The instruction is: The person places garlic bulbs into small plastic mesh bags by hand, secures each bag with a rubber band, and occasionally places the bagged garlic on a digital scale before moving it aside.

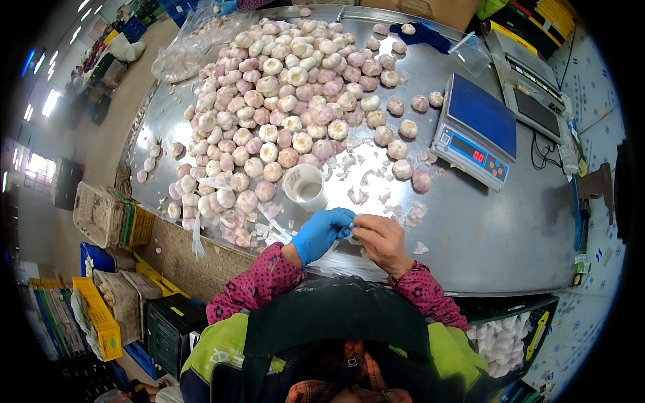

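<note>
My left hand (pixel 320 234), in a blue glove, meets my bare right hand (pixel 381 242) at the near edge of the metal table. Fingers of both hands are pinched together at the tips; whatever they hold is too small to make out. Just beyond the left hand stands a white plastic cup (pixel 304 187). A large heap of garlic bulbs (pixel 282 87) spreads over the table past it. Loose garlic skins (pixel 363 176) lie scattered beyond the right hand. Under my wrists rests some thin clear plastic (pixel 346 265).
A blue-topped digital scale (pixel 477 127) stands to the right on the metal table (pixel 510 235). Farther back lie a dark blue cloth (pixel 424 36) and a clear plastic bag (pixel 181 60). A crate of white garlic (pixel 500 342) sits at lower right; yellow crates (pixel 101 319) are at left.
</note>
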A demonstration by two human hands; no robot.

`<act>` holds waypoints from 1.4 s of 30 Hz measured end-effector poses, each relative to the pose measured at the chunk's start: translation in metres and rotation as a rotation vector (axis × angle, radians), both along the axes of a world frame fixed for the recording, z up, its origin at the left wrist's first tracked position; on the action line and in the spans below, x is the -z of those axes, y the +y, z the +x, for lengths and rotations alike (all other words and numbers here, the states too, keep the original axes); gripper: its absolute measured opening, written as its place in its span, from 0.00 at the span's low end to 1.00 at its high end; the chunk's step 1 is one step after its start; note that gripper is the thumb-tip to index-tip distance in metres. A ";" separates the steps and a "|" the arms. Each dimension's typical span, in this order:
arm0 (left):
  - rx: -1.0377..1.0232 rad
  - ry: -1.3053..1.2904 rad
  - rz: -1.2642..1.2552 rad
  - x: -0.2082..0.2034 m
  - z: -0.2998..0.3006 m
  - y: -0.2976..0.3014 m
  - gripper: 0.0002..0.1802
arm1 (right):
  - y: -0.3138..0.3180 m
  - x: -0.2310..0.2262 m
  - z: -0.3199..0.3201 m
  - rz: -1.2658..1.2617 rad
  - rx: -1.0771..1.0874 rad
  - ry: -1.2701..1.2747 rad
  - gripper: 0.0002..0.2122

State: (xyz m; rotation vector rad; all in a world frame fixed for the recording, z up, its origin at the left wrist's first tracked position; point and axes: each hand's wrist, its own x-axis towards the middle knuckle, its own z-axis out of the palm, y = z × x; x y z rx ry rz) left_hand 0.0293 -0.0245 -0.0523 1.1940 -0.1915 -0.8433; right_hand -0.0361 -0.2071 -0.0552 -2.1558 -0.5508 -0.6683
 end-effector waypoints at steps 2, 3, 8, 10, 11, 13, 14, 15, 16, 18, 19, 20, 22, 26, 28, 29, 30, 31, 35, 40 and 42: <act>-0.008 0.116 0.054 -0.002 0.002 -0.004 0.04 | -0.002 0.003 0.001 0.178 -0.003 0.115 0.07; 0.007 0.157 0.133 0.001 0.005 -0.003 0.04 | -0.002 0.004 -0.001 0.350 0.021 0.247 0.06; -0.236 -0.334 0.199 0.024 -0.016 -0.016 0.05 | -0.001 0.028 -0.013 1.422 0.061 0.794 0.04; -0.227 -0.519 0.283 0.020 -0.021 -0.021 0.04 | -0.006 0.033 -0.015 1.549 0.042 0.809 0.04; -0.222 -0.612 0.323 0.018 -0.023 -0.024 0.04 | -0.008 0.037 -0.016 1.612 0.033 0.814 0.04; -0.235 -0.715 0.340 0.028 -0.022 -0.029 0.04 | -0.007 0.041 -0.019 1.599 0.058 0.767 0.04; -0.241 -0.766 0.347 0.031 -0.021 -0.031 0.04 | -0.008 0.042 -0.020 1.592 0.072 0.743 0.04; -0.227 -0.973 0.435 0.023 -0.018 -0.033 0.04 | -0.012 0.030 -0.020 1.532 0.161 0.639 0.04; -0.209 -1.179 0.531 0.006 -0.016 -0.034 0.05 | -0.019 0.005 -0.024 1.475 0.245 0.540 0.04; -0.141 -1.386 0.611 -0.002 -0.015 -0.038 0.07 | -0.030 -0.027 -0.040 1.368 0.350 0.358 0.04; -0.080 -1.333 0.573 -0.002 -0.018 -0.045 0.07 | -0.036 -0.038 -0.045 1.310 0.357 0.284 0.04; -0.018 -1.281 0.535 -0.002 -0.024 -0.057 0.07 | -0.041 -0.043 -0.050 1.251 0.367 0.209 0.04; 0.097 -1.200 0.421 0.006 -0.033 -0.072 0.13 | -0.051 -0.043 -0.071 1.156 0.498 0.089 0.05; 0.123 -1.020 0.200 0.003 -0.038 -0.084 0.23 | -0.091 -0.075 -0.113 0.809 0.782 -0.401 0.03; 0.308 -0.991 0.201 0.024 -0.038 -0.079 0.22 | -0.108 -0.099 -0.154 0.740 0.884 -0.581 0.03; 0.395 -0.973 0.202 0.032 -0.041 -0.078 0.21 | -0.118 -0.106 -0.173 0.651 0.983 -0.719 0.04; 0.417 -0.962 0.209 0.029 -0.047 -0.078 0.18 | -0.128 -0.105 -0.199 0.498 1.232 -0.814 0.04; 0.461 -0.873 0.168 0.031 -0.051 -0.077 0.17 | -0.132 -0.114 -0.209 0.480 1.337 -0.956 0.07; 0.554 -0.699 0.055 0.030 -0.061 -0.063 0.12 | -0.163 -0.091 -0.233 0.171 1.790 -0.709 0.09; 0.575 -0.628 0.113 0.021 -0.062 -0.038 0.11 | -0.121 -0.027 -0.159 0.301 1.250 0.056 0.04; 0.542 -0.547 0.151 0.023 -0.066 -0.023 0.10 | -0.078 -0.013 -0.111 0.309 0.865 0.355 0.04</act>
